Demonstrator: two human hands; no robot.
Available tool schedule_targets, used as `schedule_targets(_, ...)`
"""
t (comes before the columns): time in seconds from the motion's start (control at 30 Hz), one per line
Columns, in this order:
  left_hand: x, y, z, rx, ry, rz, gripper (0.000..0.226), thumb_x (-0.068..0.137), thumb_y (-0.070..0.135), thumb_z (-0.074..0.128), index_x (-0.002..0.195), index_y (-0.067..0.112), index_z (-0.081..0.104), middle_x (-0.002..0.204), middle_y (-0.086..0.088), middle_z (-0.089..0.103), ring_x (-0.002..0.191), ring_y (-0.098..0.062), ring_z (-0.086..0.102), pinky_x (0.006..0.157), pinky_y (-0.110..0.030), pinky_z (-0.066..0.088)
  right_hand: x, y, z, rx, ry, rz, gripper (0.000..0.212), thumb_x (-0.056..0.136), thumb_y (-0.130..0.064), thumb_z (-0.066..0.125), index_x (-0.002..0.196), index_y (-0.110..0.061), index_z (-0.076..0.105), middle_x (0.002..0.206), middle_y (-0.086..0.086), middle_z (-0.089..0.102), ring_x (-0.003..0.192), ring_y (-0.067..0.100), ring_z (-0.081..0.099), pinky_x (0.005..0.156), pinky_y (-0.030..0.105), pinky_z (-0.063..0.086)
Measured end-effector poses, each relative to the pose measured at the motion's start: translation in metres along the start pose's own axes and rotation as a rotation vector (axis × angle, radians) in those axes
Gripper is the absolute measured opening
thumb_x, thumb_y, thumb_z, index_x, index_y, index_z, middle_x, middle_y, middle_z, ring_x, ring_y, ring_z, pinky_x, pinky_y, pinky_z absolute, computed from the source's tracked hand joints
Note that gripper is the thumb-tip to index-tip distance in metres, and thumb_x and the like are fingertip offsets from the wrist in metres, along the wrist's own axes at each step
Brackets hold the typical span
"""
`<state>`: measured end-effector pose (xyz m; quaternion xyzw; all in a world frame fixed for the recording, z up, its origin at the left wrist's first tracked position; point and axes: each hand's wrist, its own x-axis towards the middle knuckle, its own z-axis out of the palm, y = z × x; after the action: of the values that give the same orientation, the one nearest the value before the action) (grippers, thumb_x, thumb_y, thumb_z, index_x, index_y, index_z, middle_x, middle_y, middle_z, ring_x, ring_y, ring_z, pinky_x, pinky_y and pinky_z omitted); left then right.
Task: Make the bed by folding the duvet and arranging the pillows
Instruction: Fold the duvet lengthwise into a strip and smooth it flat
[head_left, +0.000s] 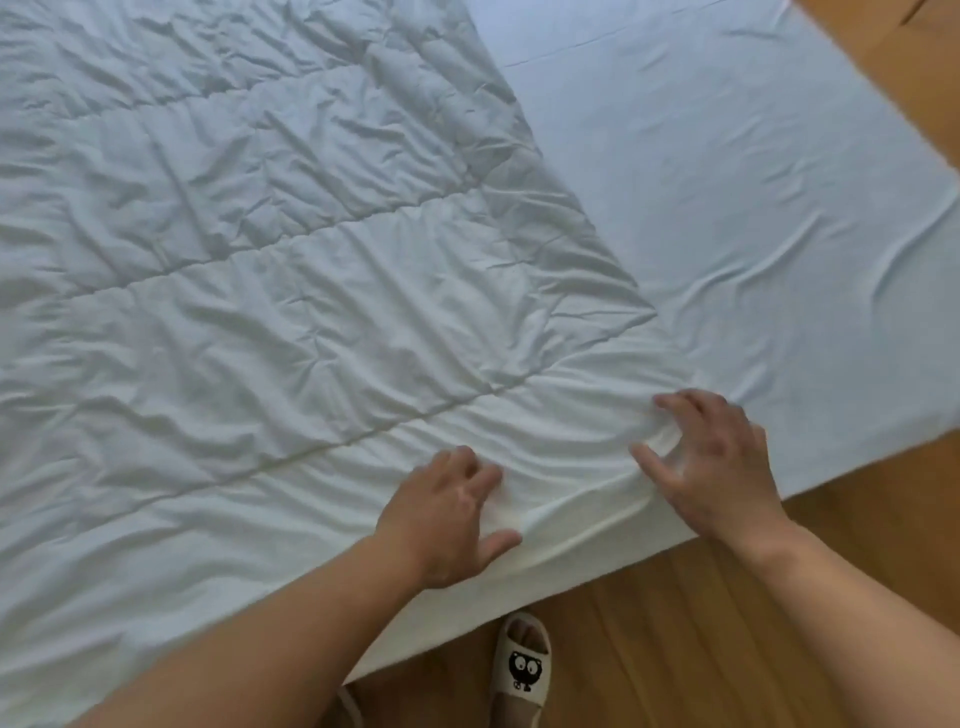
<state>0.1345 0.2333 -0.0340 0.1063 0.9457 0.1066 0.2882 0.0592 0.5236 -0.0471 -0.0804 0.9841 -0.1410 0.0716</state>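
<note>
At the near edge of the bed, gripping the white quilted duvet (270, 312) with both hands: left hand (447, 514) curled onto the hem, thumb out along it; right hand (711, 467) pinching a bunched fold at the corner between thumb and fingertips. Spreads away from both grips, crumpled, over most of the mattress. Looks soft, light and limp, likely to sag and slip between holds; probably best taken at the corners and along the hem, hands well apart. Beyond the right-hand grip, bare sheet (779, 208), lightly creased. Beneath the wrists, wooden floor (675, 623) and a slipper (522, 660) with a cartoon face. No pillows in view.
</note>
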Motion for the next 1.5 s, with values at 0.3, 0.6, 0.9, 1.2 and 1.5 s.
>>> schedule_targets(0.3, 0.117, 0.093, -0.003, 0.043, -0.186, 0.022, 0.068, 0.087, 0.075, 0.040, 0.148, 0.050, 0.022, 0.158, 0.006, 0.021, 0.140, -0.029, 0.027, 0.113, -0.051, 0.030, 0.063, 0.048, 0.010, 0.377, -0.387, 0.402, 0.083, 0.069, -0.074, 0.070, 0.132, -0.023, 0.051, 0.126, 0.007, 0.064, 0.113, 0.029, 0.060, 0.090, 0.038, 0.050)
schedule_targets(0.6, 0.125, 0.085, -0.016, 0.153, -0.240, 0.081, 0.062, 0.088, 0.071, 0.035, 0.145, 0.046, 0.030, 0.148, 0.009, 0.034, 0.135, -0.021, 0.033, 0.113, -0.044, 0.030, -0.017, 0.111, 0.024, 0.417, -0.421, 0.584, 0.079, 0.058, -0.103, 0.041, 0.088, -0.036, 0.069, 0.088, -0.012, 0.072, 0.082, 0.015, 0.067, 0.076, 0.035, 0.057)
schedule_targets(0.9, 0.309, 0.067, -0.138, 0.701, -0.080, 0.323, 0.106, 0.064, 0.073, 0.074, 0.152, 0.040, 0.024, 0.159, 0.002, 0.024, 0.149, -0.029, 0.016, 0.115, -0.064, 0.012, 0.008, 0.117, 0.015, 0.747, -0.593, 0.473, 0.067, 0.062, -0.053, 0.087, 0.116, -0.045, 0.048, 0.112, -0.020, 0.065, 0.099, 0.003, 0.065, 0.087, 0.031, 0.054)
schedule_targets(1.2, 0.366, 0.081, -0.149, 0.844, -0.404, 0.330, 0.078, 0.057, 0.089, 0.061, 0.109, 0.030, 0.066, 0.110, 0.005, 0.069, 0.111, -0.024, 0.060, 0.095, -0.040, 0.049, -0.006, 0.130, 0.025, 0.834, -0.641, 0.432, 0.065, 0.066, -0.073, 0.074, 0.121, -0.045, 0.057, 0.114, -0.021, 0.068, 0.102, 0.002, 0.064, 0.094, 0.032, 0.054)
schedule_targets(1.5, 0.408, 0.170, -0.139, 0.577, -0.228, 0.399, 0.074, 0.052, 0.092, 0.059, 0.091, 0.030, 0.067, 0.090, 0.006, 0.070, 0.095, -0.025, 0.060, 0.092, -0.039, 0.047, -0.032, 0.224, -0.001, 0.928, -0.471, 0.398, 0.062, 0.065, -0.078, 0.071, 0.120, -0.051, 0.060, 0.111, -0.033, 0.069, 0.104, -0.010, 0.065, 0.090, 0.021, 0.051)
